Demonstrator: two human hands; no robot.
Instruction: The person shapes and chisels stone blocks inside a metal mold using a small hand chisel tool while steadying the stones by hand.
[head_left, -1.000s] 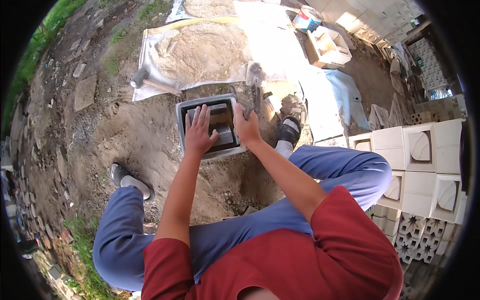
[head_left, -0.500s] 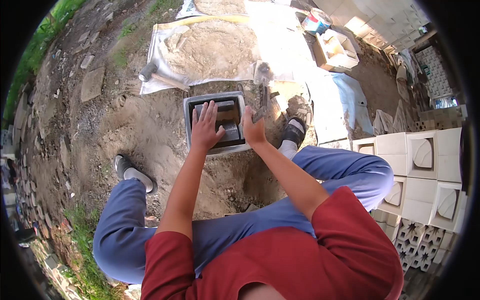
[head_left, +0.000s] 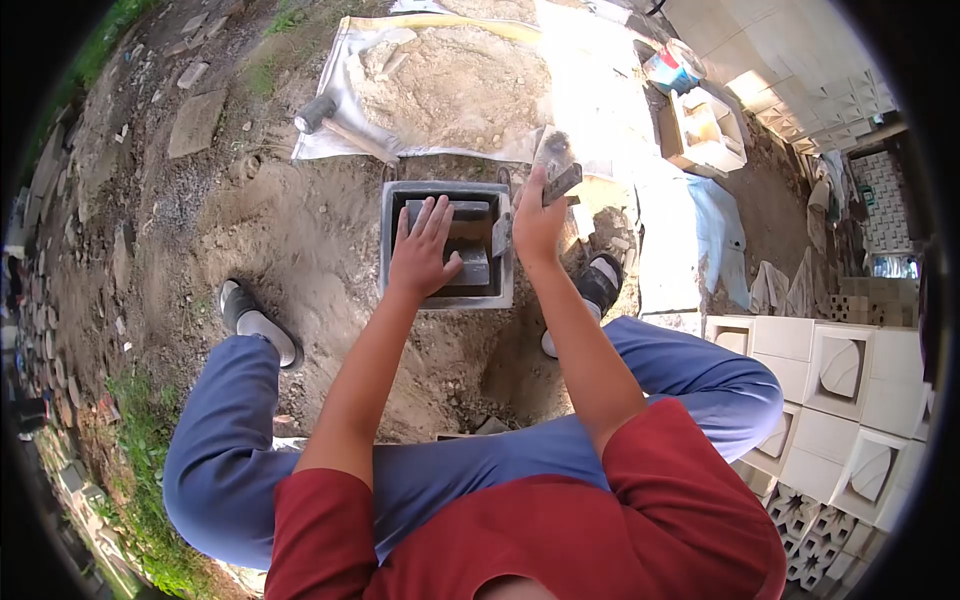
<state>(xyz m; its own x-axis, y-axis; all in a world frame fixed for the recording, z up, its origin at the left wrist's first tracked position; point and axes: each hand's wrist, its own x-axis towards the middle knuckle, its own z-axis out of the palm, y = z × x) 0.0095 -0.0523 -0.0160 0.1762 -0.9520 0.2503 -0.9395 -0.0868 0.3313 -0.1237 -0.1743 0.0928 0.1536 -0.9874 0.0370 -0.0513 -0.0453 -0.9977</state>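
A rectangular grey metal mould (head_left: 505,292) sits on the dirt between my feet, with dark metal insert pieces (head_left: 470,266) and brownish material inside. My left hand (head_left: 425,255) lies over its left part, palm down, fingers stretched out, touching the inserts. Just right of the mould, my right hand (head_left: 538,225) is closed on a flat, dark, trowel-like tool (head_left: 564,184). Its grip hides part of the tool. A grey metal piece (head_left: 502,236) shows at the mould's right rim beside this hand; I cannot tell whether it belongs to the tool.
A mallet (head_left: 316,114) lies beyond the mould at the left, by a sheet (head_left: 335,85) heaped with pale sandy powder (head_left: 455,85). At the right stand a paint bucket (head_left: 675,66), a white box (head_left: 712,130) and stacked pale decorative blocks (head_left: 835,365). A blue sheet (head_left: 718,235) lies nearby.
My right hand has risen up and away from the mould's right rim, and the tool in it has turned. My left hand stays spread on the mould. The whole view has shifted slightly.
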